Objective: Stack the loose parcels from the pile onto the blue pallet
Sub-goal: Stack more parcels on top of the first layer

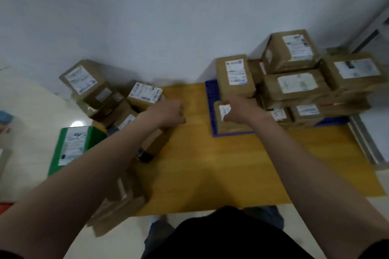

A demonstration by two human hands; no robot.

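1 parcel [231, 126] flat, label [224, 111] up, R hand [239, 110] gripping

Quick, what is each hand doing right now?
Left hand: fingers curled, blurred; cannot tell if holding anything.
Right hand: gripping small parcel on blue pallet.

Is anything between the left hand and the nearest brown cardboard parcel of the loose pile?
Nothing visible does. The left hand is over the yellow table top, close beside the white-labelled brown cardboard parcel at the pile's edge, with no object between them. The right hand grips a small brown parcel.
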